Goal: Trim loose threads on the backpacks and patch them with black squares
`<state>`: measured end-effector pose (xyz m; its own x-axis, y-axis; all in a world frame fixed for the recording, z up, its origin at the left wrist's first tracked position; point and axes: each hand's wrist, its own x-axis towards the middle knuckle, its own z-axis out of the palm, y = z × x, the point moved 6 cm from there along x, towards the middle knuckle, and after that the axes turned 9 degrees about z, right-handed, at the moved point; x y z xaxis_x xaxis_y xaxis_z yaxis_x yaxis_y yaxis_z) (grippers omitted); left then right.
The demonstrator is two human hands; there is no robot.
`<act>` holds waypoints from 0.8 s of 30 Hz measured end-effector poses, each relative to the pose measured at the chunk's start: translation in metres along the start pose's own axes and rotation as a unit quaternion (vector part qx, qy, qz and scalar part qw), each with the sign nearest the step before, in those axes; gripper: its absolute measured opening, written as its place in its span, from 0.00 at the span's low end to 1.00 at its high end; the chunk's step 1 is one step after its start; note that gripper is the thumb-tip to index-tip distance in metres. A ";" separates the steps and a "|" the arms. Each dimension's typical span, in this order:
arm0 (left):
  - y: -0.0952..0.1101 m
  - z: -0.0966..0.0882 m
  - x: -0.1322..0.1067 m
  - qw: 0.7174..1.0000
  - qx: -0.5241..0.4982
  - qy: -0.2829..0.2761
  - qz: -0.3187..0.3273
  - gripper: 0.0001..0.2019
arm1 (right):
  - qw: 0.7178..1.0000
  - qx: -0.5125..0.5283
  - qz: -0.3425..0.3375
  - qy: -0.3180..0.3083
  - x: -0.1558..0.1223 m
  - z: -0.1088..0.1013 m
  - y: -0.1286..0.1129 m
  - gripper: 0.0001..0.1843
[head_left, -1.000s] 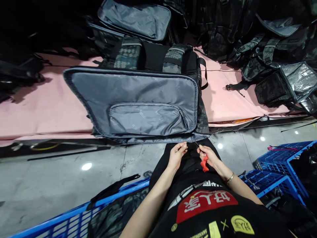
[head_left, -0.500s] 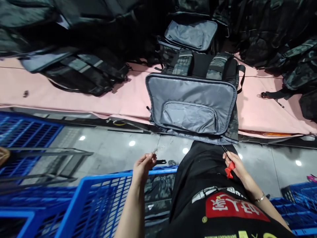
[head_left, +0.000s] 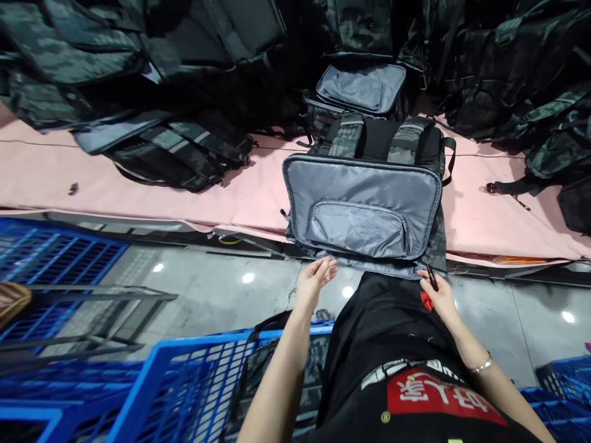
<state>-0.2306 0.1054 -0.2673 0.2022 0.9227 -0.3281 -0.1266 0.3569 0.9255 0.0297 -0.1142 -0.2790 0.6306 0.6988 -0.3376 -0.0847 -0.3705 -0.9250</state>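
A camouflage backpack (head_left: 436,237) lies on the pink-covered bench with its grey-lined flap (head_left: 360,184) folded open toward me. My left hand (head_left: 316,277) is just below the flap's lower left edge, its fingers loosely bent and apart, with nothing visible in them. My right hand (head_left: 438,295) is closed around a slim black two-bladed tool, which looks like thread snips (head_left: 431,277), at the backpack's lower right corner. A red ribbon (head_left: 426,301) hangs by that hand. Whether the right fingertips also touch the grey lining, I cannot tell.
Several camouflage backpacks crowd the back of the pink bench (head_left: 240,212); one backpack (head_left: 175,151) lies to the left. A blue basket (head_left: 157,369) holding dark bags stands at my left. Further left are a metal frame (head_left: 138,307) and more blue baskets.
My left hand has moved up and right, from above the blue basket to the backpack's lower edge, and its pinch has loosened. The snips in my right hand now point upward.
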 end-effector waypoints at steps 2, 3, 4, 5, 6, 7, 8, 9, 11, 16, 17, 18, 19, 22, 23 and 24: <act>-0.005 0.025 0.006 1.000 -0.026 -0.015 -0.008 0.21 | 1.000 0.013 0.001 0.004 0.005 -0.001 -0.001 0.23; -0.007 0.035 0.007 0.999 -0.043 -0.018 -0.007 0.20 | 1.000 0.023 0.000 0.010 0.007 -0.003 -0.002 0.22; -0.007 0.044 0.007 0.998 -0.060 -0.020 -0.004 0.19 | 0.999 0.033 -0.002 0.020 0.008 -0.007 -0.003 0.21; -0.006 0.053 0.005 0.997 -0.077 -0.020 0.000 0.19 | 0.998 0.044 -0.002 0.036 0.010 -0.012 -0.005 0.19; -0.004 0.060 0.002 0.995 -0.093 -0.021 0.004 0.20 | 0.997 0.056 -0.001 0.058 0.012 -0.018 -0.008 0.17; -0.003 0.066 -0.004 0.994 -0.105 -0.022 0.007 0.20 | 0.994 0.072 0.000 0.086 0.014 -0.026 -0.010 0.16; 0.000 0.072 -0.010 0.993 -0.114 -0.027 0.007 0.21 | 0.989 0.093 -0.001 0.115 0.016 -0.035 -0.013 0.16; 0.002 0.078 -0.018 0.992 -0.122 -0.033 0.003 0.20 | 0.983 0.117 -0.002 0.142 0.017 -0.043 -0.016 0.17; 0.005 0.089 -0.033 0.989 -0.138 -0.042 -0.011 0.18 | 0.968 0.175 -0.003 0.179 0.019 -0.056 -0.020 0.20; 0.013 0.108 -0.061 0.982 -0.180 -0.036 -0.043 0.13 | 0.958 0.225 0.003 0.177 0.009 -0.051 -0.032 0.21; 0.015 0.111 -0.064 0.981 -0.187 -0.033 -0.047 0.12 | 0.964 0.205 0.002 0.167 0.005 -0.044 -0.036 0.21; 0.016 0.114 -0.066 0.980 -0.193 -0.029 -0.050 0.12 | 0.972 0.179 -0.001 0.152 0.001 -0.034 -0.042 0.20; 0.017 0.117 -0.069 0.979 -0.197 -0.028 -0.054 0.12 | 0.980 0.153 -0.008 0.131 -0.002 -0.022 -0.050 0.19; 0.016 0.125 -0.077 0.978 -0.195 -0.030 -0.068 0.11 | 0.992 0.105 -0.026 0.057 -0.007 0.017 -0.073 0.16; 0.016 0.128 -0.080 0.978 -0.190 -0.033 -0.073 0.10 | 0.993 0.107 -0.021 0.049 -0.007 0.026 -0.079 0.17; 0.016 0.130 -0.083 0.979 -0.185 -0.037 -0.075 0.10 | 0.992 0.117 -0.012 0.046 -0.007 0.034 -0.083 0.19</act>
<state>-0.1232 0.0158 -0.2011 0.3129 0.8482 -0.4274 -0.4314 0.5278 0.7317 0.0060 -0.0673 -0.2058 0.7010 0.6436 -0.3072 -0.2391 -0.1936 -0.9515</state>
